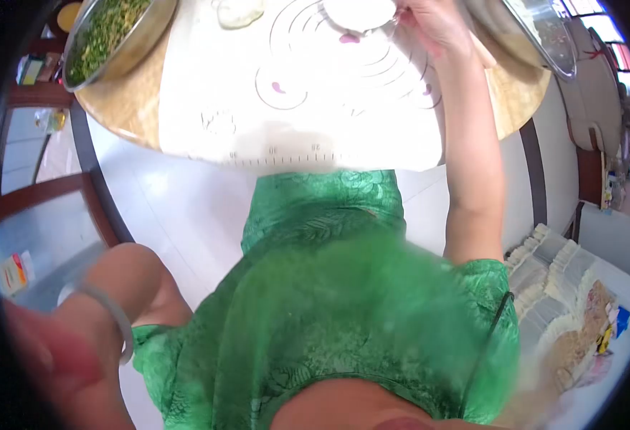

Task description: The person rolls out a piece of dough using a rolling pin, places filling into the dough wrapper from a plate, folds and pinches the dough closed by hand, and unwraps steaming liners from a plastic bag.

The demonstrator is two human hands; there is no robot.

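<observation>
At the top of the view my right hand [437, 25] pinches the right edge of a white, round, flat piece that looks like a dough round [360, 13]. It is overexposed, and its far side is cut off by the frame. Below it lies a white pastry mat [315, 129] printed with circles and a ruler scale. A small pale lump of dough [240, 11] rests on the mat, left of the round. My left hand [60, 347] is raised close to the camera at the lower left, smeared by motion, so its fingers cannot be read.
A metal bowl [158, 32] of chopped green filling stands at the table's left. Another metal bowl [498, 32] sits at the right, partly cut off. The round wooden table [125, 107] ends just short of my lap. A frilled cover [544, 276] lies at the lower right.
</observation>
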